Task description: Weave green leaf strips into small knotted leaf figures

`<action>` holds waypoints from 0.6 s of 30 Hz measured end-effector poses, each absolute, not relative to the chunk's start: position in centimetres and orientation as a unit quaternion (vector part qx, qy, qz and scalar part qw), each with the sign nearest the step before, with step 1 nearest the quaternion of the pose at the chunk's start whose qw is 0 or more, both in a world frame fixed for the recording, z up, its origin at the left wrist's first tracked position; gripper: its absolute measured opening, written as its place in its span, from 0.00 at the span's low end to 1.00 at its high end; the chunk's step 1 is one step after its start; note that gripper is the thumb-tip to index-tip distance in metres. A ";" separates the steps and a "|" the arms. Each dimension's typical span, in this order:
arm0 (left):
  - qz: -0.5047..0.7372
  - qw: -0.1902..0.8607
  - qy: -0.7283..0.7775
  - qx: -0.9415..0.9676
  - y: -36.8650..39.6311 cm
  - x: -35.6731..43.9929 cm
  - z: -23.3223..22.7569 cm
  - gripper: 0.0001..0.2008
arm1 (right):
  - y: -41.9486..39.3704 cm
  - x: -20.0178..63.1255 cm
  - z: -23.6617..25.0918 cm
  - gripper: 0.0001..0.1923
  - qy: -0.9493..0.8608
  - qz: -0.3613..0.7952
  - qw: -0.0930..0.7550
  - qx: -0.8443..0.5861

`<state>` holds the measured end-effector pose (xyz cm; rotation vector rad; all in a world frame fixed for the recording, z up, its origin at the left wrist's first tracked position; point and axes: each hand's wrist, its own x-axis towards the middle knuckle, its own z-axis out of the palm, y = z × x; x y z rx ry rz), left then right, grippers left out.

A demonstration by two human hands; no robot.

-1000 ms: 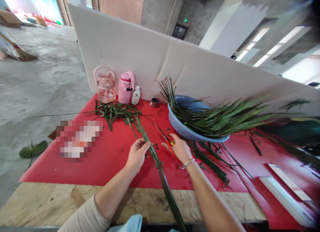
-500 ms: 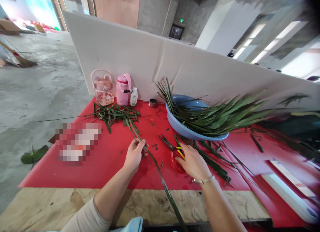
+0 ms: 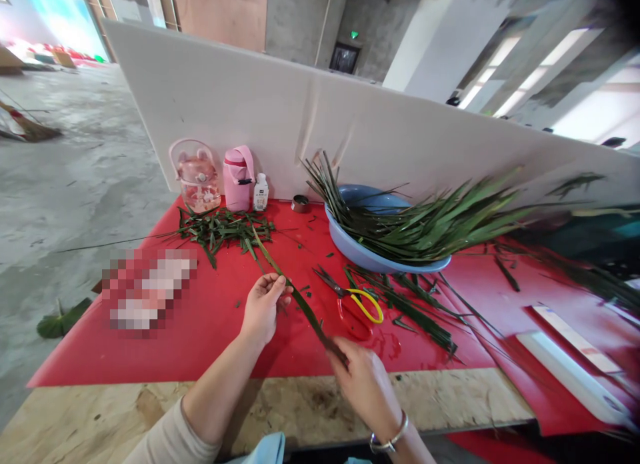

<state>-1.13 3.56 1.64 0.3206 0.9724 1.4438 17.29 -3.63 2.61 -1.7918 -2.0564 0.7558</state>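
Pinching long leaf (image 3: 300, 297) w/ L hand (image 3: 261, 309) & R hand (image 3: 363, 383) (fingers closed).

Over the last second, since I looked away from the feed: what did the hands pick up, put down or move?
The right hand let go of the red-and-yellow-handled scissors, which now lie on the red table cover, and drew back toward the near edge to grip the long green leaf strip. The left hand kept pinching that strip. The blue plastic basin of leaves stayed put.
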 end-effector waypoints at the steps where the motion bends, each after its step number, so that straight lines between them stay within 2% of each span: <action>1: 0.628 0.632 0.426 0.155 3.5 -1.1 1.7 0.21 | -3.5 17.3 2.4 0.13 -0.698 0.297 0.170 -0.629; 4: 0.607 0.618 0.451 0.213 3.0 -0.6 1.8 0.22 | -2.7 16.7 1.8 0.14 -0.619 0.434 0.243 -0.607; 7: 0.529 0.651 0.473 0.270 2.4 0.2 1.8 0.24 | -1.3 15.5 1.4 0.14 -0.550 0.524 0.324 -0.563; 10: 0.452 0.699 0.454 0.318 1.9 0.7 1.5 0.26 | 0.3 14.4 1.1 0.15 -0.513 0.544 0.383 -0.541; 18: 0.426 0.707 0.437 0.357 2.1 0.6 0.1 0.29 | 3.4 12.3 0.9 0.16 -0.456 0.551 0.432 -0.550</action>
